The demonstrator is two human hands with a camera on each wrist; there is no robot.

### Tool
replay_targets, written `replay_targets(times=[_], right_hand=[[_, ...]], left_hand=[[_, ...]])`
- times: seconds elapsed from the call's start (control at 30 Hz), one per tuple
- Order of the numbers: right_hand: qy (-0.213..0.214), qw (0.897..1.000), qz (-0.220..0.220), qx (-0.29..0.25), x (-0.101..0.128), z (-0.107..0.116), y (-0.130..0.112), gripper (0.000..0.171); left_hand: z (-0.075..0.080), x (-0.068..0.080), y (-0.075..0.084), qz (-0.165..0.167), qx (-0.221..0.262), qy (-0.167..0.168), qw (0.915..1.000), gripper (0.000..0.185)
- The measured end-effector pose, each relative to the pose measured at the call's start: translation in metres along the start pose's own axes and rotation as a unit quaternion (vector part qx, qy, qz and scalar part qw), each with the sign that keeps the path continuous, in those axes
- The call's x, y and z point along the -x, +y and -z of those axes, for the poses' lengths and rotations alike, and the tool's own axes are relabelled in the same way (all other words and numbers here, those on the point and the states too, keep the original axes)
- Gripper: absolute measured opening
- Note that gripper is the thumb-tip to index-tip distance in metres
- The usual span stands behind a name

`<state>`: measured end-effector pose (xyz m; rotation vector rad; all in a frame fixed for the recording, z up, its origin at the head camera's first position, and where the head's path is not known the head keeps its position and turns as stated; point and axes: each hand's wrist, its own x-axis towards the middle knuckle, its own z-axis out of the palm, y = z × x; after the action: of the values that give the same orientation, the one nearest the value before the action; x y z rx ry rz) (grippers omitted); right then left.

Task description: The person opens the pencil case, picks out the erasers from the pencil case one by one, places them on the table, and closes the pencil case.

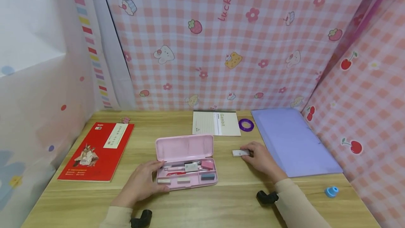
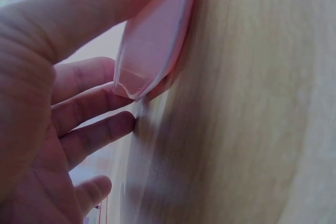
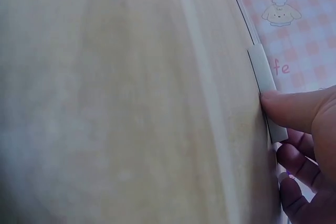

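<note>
On the light wooden table point(image 1: 234, 200), ordered from largest item to smallest: a lilac plastic folder point(image 1: 294, 141) lies at the right, a red softcover book point(image 1: 98, 150) at the left, and a cream notepad point(image 1: 216, 123) at the back centre beside a purple tape ring point(image 1: 246, 125). An open pink plastic pencil case point(image 1: 186, 161) sits at the centre, lid raised, its tray holding pens and small erasers. A small white rectangular eraser point(image 1: 239, 153) lies flat on the table between the case and the folder.

Step in hand, as judged: pick-up of the white eraser while the case is steadied.

Left hand point(image 1: 142, 182): fingers extended and relaxed, resting against the left front corner of the case; nothing is gripped.

Right hand point(image 1: 261, 157): fingers bent over the right end of the eraser, with one fingertip pressing its edge in the right wrist view. A full pinch is not confirmed; the eraser remains on the table.

Next move, as judged: requires thumb and forefinger to close on opposite long edges before lifting, since the eraser is thin and lies flush.
</note>
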<state>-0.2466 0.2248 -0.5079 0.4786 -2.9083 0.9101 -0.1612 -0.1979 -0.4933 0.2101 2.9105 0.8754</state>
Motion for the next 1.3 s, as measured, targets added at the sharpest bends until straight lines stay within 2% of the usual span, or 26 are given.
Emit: replay_targets(times=[0.77,0.93,1.13,1.3], right_hand=[[-0.001,1.0,0.0,0.005,0.0,0.002,-0.001,0.026],[0.016,1.0,0.003,0.008,0.003,0.003,-0.006,0.033],[0.032,0.999,0.027,0.029,0.005,0.0,-0.043,0.034],[-0.005,0.997,0.081,0.006,0.006,-0.015,-0.086,0.036]], left_hand=[[-0.001,0.001,0.0,0.003,-0.003,0.002,1.0,0.094],[-0.002,0.001,0.0,0.006,-0.003,0.002,1.0,0.094],[-0.001,0.0,-0.001,0.003,-0.001,0.003,1.0,0.093],[-0.002,0.0,-0.001,0.007,0.003,0.0,1.0,0.094]])
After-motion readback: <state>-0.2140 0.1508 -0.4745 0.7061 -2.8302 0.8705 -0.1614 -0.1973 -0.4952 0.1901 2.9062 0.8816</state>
